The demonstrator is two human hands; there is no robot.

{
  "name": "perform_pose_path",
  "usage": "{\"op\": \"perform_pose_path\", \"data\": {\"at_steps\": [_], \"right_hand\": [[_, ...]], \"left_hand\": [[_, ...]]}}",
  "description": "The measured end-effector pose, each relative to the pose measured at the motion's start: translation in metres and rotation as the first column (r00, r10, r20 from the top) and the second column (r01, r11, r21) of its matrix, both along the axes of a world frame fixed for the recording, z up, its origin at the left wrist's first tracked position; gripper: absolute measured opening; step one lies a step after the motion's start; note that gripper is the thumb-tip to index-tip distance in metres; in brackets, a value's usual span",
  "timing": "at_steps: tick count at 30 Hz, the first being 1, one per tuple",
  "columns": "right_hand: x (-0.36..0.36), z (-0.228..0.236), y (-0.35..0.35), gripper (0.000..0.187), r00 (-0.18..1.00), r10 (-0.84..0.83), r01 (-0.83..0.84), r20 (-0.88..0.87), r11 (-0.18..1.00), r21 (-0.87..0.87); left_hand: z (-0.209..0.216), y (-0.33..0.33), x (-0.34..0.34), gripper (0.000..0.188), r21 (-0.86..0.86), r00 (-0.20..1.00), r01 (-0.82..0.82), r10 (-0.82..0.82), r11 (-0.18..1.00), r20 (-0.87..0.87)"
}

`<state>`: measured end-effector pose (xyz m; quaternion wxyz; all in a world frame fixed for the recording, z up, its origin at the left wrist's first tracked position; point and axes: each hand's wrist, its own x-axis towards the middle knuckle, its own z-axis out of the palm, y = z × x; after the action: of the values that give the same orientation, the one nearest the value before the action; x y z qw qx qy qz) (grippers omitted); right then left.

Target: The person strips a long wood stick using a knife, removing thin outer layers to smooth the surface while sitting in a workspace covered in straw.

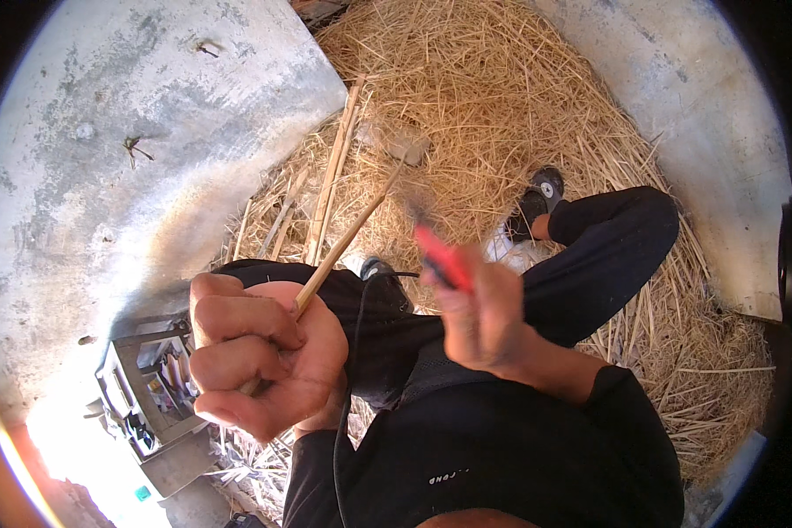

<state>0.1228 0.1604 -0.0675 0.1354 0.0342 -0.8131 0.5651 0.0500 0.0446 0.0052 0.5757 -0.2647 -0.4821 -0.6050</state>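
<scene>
Left hand (268,356) is right up in the lens at eight o'clock, fingers curled into a fist around the butt of a thin wooden stick (352,236). So that's where the stick is: it pokes out of the fist toward one o'clock, tip just about mid-view. My guess is it's gripped at the very end so most of the length stays free and clear of the fingers.

Right hand (488,321) is at four o'clock, wrapped around a red-handled tool (449,262) aimed at eleven. Whatever's on the business end is smeared with blur, so can't tell if it's a blade. Thumb seems to lie along the handle, probably for steering. Hands are apart, tool and stick close at the tips, but can't swear whether they touch.

Legs in dark trousers (603,255) are splayed, knee out at three, which probably leaves room to work in front. Straw (475,75) covers the ground from twelve round to four. Some long pale strips (333,180) lie at eleven, likely just parked within reach, and a cluttered grey shelf unit (125,361) sits at eight.
</scene>
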Motion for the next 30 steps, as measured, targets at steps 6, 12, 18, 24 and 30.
{"op": "perform_pose_path", "data": {"at_steps": [6,12,18,24,30], "right_hand": [[-0.014,-0.008,0.012,0.026,0.928,-0.191,0.079,0.319,0.939,0.334],[0.002,0.003,0.007,0.027,0.996,-0.003,-0.001,0.088,0.999,0.049],[-0.012,-0.029,0.013,0.028,0.932,-0.205,0.089,0.299,0.928,0.361],[-0.017,-0.042,0.008,0.028,0.998,-0.019,0.024,-0.058,0.996,0.092],[-0.043,-0.06,0.01,0.026,0.977,-0.162,0.102,0.136,0.925,0.366]], "left_hand": [[0.002,-0.004,-0.001,0.041,-0.041,0.999,-0.026,0.028,0.999,0.041],[-0.001,0.0,0.001,0.04,-0.017,1.0,0.015,-0.015,1.0,0.024],[0.0,-0.006,-0.002,0.043,0.016,0.999,-0.032,0.032,0.999,0.01],[0.0,-0.008,-0.002,0.038,-0.014,0.998,-0.009,0.01,1.0,0.064],[0.004,-0.008,-0.008,0.039,-0.066,0.998,0.058,-0.057,0.996,0.028]]}}
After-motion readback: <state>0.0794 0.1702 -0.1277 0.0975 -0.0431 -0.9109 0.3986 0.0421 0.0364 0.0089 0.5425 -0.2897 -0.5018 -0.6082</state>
